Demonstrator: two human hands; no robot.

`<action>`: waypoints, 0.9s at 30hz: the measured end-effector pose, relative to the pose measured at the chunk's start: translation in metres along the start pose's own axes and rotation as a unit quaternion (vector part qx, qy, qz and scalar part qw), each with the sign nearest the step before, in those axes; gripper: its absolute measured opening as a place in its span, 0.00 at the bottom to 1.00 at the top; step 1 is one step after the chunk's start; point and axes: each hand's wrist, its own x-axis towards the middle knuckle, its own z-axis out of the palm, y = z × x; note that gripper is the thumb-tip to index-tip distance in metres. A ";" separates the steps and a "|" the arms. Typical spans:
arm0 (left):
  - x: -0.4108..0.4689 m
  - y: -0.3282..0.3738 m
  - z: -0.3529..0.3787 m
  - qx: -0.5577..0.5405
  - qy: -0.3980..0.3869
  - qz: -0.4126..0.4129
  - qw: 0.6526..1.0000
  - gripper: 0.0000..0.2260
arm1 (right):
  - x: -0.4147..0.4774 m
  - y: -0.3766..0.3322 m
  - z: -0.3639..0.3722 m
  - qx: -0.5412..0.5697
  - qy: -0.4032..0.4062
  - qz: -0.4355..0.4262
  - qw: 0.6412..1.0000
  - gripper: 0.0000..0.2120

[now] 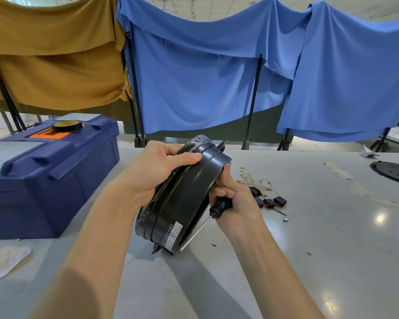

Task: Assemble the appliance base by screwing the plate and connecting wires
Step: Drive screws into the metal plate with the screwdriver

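Note:
A round black appliance base (182, 199), partly wrapped in clear plastic, stands tilted on its edge on the table. My left hand (157, 166) grips its upper rim, thumb across the top. My right hand (230, 196) touches the base's right side and holds a screwdriver (207, 219) with a dark handle, its shaft pointing down-left beside the base. Thin wires with yellow terminals (251, 179) and small black switches (272, 202) lie on the table just right of my right hand. A black perforated plate (394, 172) lies at the far right edge.
A dark blue toolbox (48, 180) stands at the left, a roll of black tape (66, 126) on its lid. A paper sheet (8, 261) lies near the front left. Blue and tan cloths hang on frames behind the grey table (309, 249).

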 end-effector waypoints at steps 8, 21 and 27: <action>-0.004 0.004 0.026 0.024 0.029 0.054 0.998 0.07 | -0.016 -0.006 0.006 -0.069 0.193 -0.122 0.971 0.08; -0.002 -0.009 0.058 0.244 0.038 0.140 0.959 0.14 | -0.034 -0.038 -0.018 -0.147 0.170 -0.006 0.974 0.04; -0.003 -0.028 0.080 0.382 0.002 0.121 0.916 0.11 | -0.037 -0.056 -0.050 -0.134 0.176 0.101 0.970 0.08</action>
